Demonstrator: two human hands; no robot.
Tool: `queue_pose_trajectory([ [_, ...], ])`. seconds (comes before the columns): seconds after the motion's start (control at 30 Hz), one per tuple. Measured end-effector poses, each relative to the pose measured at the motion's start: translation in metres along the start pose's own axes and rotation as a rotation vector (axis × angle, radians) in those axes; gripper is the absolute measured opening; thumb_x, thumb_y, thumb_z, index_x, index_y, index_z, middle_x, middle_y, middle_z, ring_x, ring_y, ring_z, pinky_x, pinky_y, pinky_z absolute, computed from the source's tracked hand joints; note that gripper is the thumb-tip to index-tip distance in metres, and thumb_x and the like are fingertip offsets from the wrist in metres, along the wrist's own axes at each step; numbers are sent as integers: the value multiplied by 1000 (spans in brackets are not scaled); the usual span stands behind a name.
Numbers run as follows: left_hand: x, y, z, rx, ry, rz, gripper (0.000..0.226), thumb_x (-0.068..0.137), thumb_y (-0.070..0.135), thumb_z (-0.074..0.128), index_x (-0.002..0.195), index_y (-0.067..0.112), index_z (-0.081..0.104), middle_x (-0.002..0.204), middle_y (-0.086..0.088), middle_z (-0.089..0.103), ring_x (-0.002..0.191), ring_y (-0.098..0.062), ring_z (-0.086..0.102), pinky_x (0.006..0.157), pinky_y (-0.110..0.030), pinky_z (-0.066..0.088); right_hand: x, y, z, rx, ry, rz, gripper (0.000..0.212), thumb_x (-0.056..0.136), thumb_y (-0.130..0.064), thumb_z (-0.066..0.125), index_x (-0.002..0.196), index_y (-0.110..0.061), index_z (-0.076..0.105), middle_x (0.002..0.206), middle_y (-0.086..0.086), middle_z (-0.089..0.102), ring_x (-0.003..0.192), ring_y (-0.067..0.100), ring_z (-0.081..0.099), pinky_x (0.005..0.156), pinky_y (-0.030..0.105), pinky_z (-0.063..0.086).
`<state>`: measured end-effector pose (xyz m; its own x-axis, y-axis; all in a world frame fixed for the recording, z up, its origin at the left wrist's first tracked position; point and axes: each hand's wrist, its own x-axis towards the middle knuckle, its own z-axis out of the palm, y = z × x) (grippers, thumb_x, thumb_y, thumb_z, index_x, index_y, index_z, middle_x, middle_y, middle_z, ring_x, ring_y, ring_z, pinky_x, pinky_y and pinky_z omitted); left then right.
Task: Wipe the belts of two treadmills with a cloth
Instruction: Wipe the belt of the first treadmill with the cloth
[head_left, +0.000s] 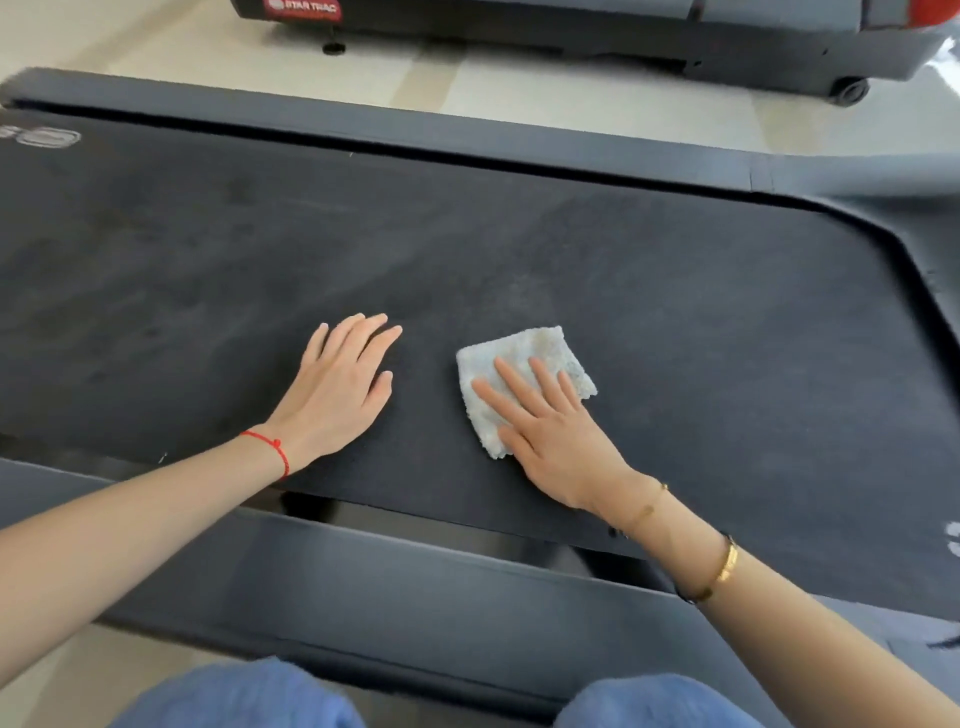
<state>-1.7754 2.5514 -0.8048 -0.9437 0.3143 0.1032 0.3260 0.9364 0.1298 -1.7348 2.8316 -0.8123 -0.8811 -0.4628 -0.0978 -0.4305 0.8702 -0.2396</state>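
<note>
While both hands lie on the near treadmill, the cloth serves as the landmark for each place below.

Belt (208, 249): dark and smudged, it spreads under the cloth and runs off to its left and right; faint pale streaks show beyond the cloth.

Left hand (337, 389): flat on the belt just left of the cloth, apart from it, palm down; its grip is apart, fingers straight and close together, holding nothing.

Red string bracelet (270, 447): around the left wrist, left of and nearer than the cloth.

Cloth (530, 348): small, pale and fluffy, folded roughly square, lying on the belt with one corner pointing toward the near edge.

Right hand (550, 431): resting on the near right part of the cloth, palm down; its grip is apart, fingers straight and spread, pressing the cloth to the belt without curling round it.

Gold bangles (722, 571): on the right forearm, right of and nearer than the cloth.

Grey side rail (415, 577): runs along the near edge, below the cloth.

Second treadmill (623, 36): far beyond the cloth on the pale floor, carrying a red logo plate.
</note>
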Motion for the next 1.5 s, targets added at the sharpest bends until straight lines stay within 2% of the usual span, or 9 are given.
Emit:
queue_pose_trajectory([
  [0.13,-6,-44,4,-58,-25,-54,53,101,31,42,151,18,35,157,-5,32,148,-27,21,121,-53,15,-3,-4,2,26,9,25,51,107,-36,21,153,-46,3,163,-17,-5,150,17,-14,122,36,-8],
  [0.3,-4,-61,9,-137,-14,-26,51,101,34,43,150,21,37,157,-5,30,148,-27,20,121,-55,12,42,9,-10,73,88,428,51,106,-30,26,154,-40,12,165,-6,1,151,30,-4,120,47,2],
  [0.37,-4,-62,12,-142,-7,-23,52,100,35,41,150,21,36,158,-5,30,148,-27,21,121,-56,12,55,-1,-8,86,81,504,52,105,-31,25,154,-41,11,165,-5,1,151,31,-6,120,49,0],
  [0.7,-7,-61,11,-137,-25,-26,53,99,36,38,151,21,36,158,-7,31,148,-29,22,120,-57,12,4,-91,12,48,-48,136,52,104,-41,15,151,-49,-7,161,-19,-16,148,17,-23,119,36,-15],
  [0.8,-7,-61,12,-140,-19,-22,54,99,36,37,151,21,36,158,-6,30,148,-29,22,120,-58,13,28,-71,4,68,-16,215,52,106,-37,20,152,-48,0,163,-16,-9,150,21,-15,121,38,-9],
  [1.0,-5,-67,14,-144,4,-25,53,99,37,40,150,22,37,158,-3,31,148,-25,21,121,-57,12,148,-36,-13,93,38,449,51,106,-34,23,155,-39,11,165,-3,-2,150,33,-7,121,51,-3],
  [1.13,-1,-79,11,-115,29,-61,51,99,36,41,148,20,40,156,-3,34,148,-25,23,121,-56,12,173,-62,-5,80,74,401,51,105,-36,24,155,-39,13,165,-3,1,150,34,-6,120,52,-3],
  [1.33,4,-110,10,-81,60,-204,53,99,35,40,149,19,38,157,-5,33,147,-28,23,120,-57,13,139,-86,13,36,43,62,51,105,-36,25,154,-43,10,164,-10,0,151,27,-7,122,43,-4],
  [1.5,3,-112,11,-85,73,-249,52,99,34,40,149,20,38,156,-5,34,147,-27,23,120,-58,13,197,-40,-10,27,20,246,52,106,-32,25,154,-41,10,165,-5,-1,151,31,-6,120,47,-2],
])
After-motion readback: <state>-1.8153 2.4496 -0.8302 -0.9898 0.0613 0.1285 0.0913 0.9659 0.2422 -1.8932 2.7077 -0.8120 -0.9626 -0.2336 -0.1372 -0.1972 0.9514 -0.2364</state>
